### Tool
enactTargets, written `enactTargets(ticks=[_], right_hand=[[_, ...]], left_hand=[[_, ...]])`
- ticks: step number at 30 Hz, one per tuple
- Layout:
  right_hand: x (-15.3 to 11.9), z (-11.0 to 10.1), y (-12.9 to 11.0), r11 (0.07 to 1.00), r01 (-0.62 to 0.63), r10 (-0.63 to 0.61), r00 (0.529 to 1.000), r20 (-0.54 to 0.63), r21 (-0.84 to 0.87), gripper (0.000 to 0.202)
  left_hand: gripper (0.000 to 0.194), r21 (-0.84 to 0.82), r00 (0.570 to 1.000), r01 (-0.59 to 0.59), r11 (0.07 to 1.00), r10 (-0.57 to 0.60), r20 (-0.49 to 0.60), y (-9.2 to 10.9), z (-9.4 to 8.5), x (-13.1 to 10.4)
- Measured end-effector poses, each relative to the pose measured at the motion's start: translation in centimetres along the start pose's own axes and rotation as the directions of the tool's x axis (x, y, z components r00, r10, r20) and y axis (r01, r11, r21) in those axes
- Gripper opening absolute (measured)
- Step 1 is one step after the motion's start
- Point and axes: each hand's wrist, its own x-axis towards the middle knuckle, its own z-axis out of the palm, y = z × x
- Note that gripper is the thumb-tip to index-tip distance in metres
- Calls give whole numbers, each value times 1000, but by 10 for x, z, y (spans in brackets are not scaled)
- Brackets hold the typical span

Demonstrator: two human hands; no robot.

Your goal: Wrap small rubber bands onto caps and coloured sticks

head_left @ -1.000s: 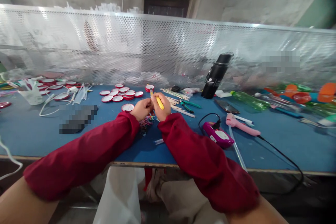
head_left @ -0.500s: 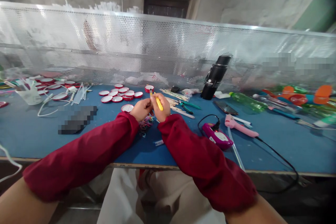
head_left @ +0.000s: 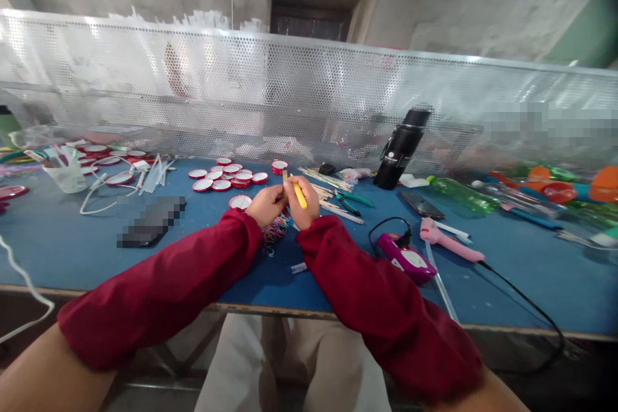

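My right hand [head_left: 308,207] is closed around a yellow utility knife [head_left: 298,194], its metal end pointing up and away from me. Right beside it, my left hand [head_left: 266,205] is closed with fingertips pinched together, close to the knife; whatever lies between them is hidden. Below both hands lies a tangle of multicoloured threads [head_left: 275,235]. Just left of my left hand is a round lid with a red rim and white inside [head_left: 240,202]. Several more such lids [head_left: 221,185] are grouped behind it, and a small stack of them [head_left: 279,167] stands beyond my fingers.
Wooden sticks [head_left: 328,177] and green-handled pliers [head_left: 355,199] lie right of my hands. Farther right are a black flask [head_left: 402,149], a purple device [head_left: 406,260], a pink glue gun [head_left: 451,241] and a green bottle [head_left: 463,196]. Leftward are a blurred dark object [head_left: 152,221] and a white cup [head_left: 66,179].
The camera view has shifted slightly, so the bench appears a little farther right and lower. Both hands stay together, and the knife is still in my right hand.
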Motion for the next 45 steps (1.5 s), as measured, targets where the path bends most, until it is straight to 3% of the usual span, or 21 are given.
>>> enactTargets(ticks=[7,22,29,35,41,45], right_hand=[[0,1,1,1000,1,-2,1000,-21,-5,26],[-1,2,7,994,-70,74,996,-40,88,25],[0,3,4,998,-38,39,999,-25,59,25],[-1,3,3,996,-52,53,999,-8,71,29],[3,2,4,965,-107,149,976,-161,240,45],[8,-3,2,967,-59,122,961,-248,249,34]], left_hand=[[12,-44,1000,19,999,-18,18,-4,2,1],[17,-245,980,196,949,-198,16,7,7,0],[13,-253,964,249,935,-264,-25,5,4,0],[6,-334,972,218,917,-234,-8,4,6,0],[5,-432,946,294,853,-323,8,7,6,-1],[6,-473,931,321,821,-365,-1,8,6,-2]])
